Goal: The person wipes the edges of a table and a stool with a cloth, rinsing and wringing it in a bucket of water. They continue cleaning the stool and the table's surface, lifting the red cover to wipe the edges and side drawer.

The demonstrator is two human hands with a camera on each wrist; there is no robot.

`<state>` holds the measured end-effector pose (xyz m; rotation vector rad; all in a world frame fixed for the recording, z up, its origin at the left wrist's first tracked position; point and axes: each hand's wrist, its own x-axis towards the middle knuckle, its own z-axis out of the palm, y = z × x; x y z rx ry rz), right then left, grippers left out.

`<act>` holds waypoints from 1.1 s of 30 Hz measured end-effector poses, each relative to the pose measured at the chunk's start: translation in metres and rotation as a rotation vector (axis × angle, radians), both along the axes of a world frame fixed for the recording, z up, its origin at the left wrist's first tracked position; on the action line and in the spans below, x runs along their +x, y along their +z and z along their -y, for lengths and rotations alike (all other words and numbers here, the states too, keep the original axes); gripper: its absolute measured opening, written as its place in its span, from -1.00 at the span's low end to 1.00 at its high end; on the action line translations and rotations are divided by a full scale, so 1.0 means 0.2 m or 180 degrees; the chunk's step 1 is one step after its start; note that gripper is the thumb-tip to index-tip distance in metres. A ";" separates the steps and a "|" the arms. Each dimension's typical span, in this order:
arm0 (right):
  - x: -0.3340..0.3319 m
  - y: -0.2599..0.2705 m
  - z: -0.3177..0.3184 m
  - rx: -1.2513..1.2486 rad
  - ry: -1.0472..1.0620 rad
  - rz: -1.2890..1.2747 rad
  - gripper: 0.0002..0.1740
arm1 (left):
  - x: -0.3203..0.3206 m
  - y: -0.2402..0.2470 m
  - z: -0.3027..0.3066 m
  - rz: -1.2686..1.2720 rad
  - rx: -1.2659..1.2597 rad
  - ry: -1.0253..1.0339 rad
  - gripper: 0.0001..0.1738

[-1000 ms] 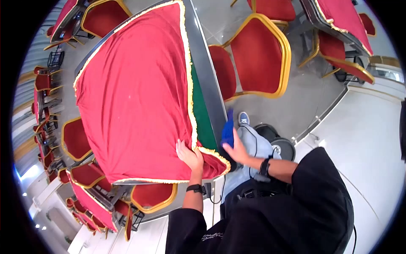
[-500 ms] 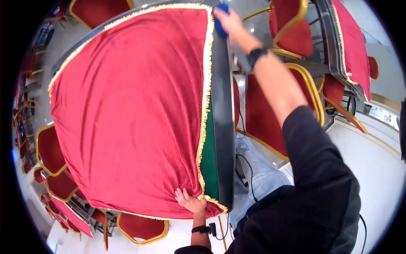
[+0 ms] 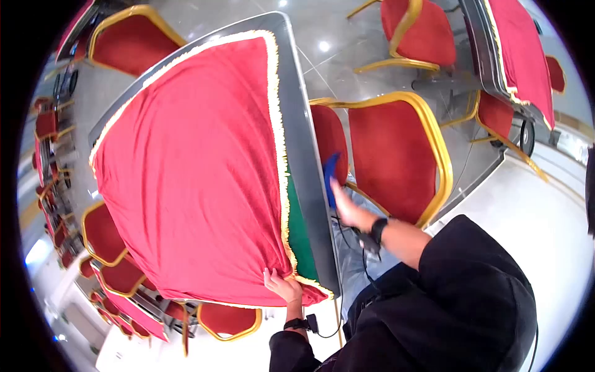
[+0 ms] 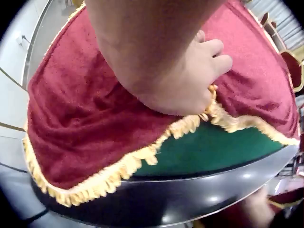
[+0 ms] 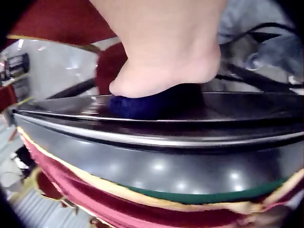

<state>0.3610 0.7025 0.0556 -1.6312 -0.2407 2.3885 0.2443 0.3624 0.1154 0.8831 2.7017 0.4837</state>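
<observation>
A red cloth [image 3: 192, 167] with yellow fringe covers most of a dark-rimmed table, its near corner folded so a strip of green tabletop [image 3: 301, 239] shows. My left hand [image 3: 284, 287] rests on the cloth near that corner, fingers spread over the fabric, the fringe bunched at its palm. Beside the table's right edge, my right hand [image 3: 351, 206] holds a blue cloth [image 3: 330, 180]. In the right wrist view this blue cloth [image 5: 137, 107] lies against the side of the dark table rim [image 5: 228, 107], under the hand. The right fingers are mostly hidden there.
A red chair with a gold frame [image 3: 396, 155] stands close to the table's right side, by my right arm. More chairs [image 3: 133, 40] surround the table, and another covered table [image 3: 517, 56] is at the upper right. A black cable [image 3: 365, 263] hangs near my right wrist.
My right hand swept with the blue cloth along the table's edge to its far corner, then came back to the near half. My left hand has stayed on the red cloth.
</observation>
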 end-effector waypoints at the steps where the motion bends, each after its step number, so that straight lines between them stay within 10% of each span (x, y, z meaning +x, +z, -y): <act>1: 0.14 -0.05 0.29 -0.0439 0.0436 0.0547 -0.30 | -0.03 0.08 -0.08 -0.0042 0.0085 -0.0056 -0.44; 5: 0.37 -0.29 0.80 -0.1083 0.0264 -0.0412 -0.32 | -0.19 0.22 -0.70 -0.0196 0.0519 -0.0869 -0.57; 8: 0.26 -0.11 0.42 -0.0925 0.0487 -0.0103 -0.35 | -0.17 0.21 -1.31 0.0151 0.0525 -0.1293 -0.48; 13: -0.03 0.03 -0.18 0.2595 0.0745 0.0575 -0.18 | -0.26 0.01 -1.64 0.0020 0.0684 -0.0974 -0.83; 15: -0.02 -0.08 -0.12 0.2774 0.0844 0.0696 -0.10 | -0.20 0.08 -1.72 0.0606 0.0893 -0.1007 -0.85; 23: 0.09 -0.15 -0.11 0.2674 0.1380 0.0734 -0.07 | 0.20 0.09 -1.39 0.2937 0.0166 -0.0152 -0.79; 27: 0.13 -0.08 -0.27 0.2888 0.1805 0.1076 -0.35 | 0.43 0.15 -1.18 0.2172 -0.0539 -0.0828 -0.80; 33: 0.24 -0.04 -0.26 0.2514 0.1284 0.1226 -0.45 | 0.67 0.19 -1.19 0.1124 -0.1143 -0.0860 -0.24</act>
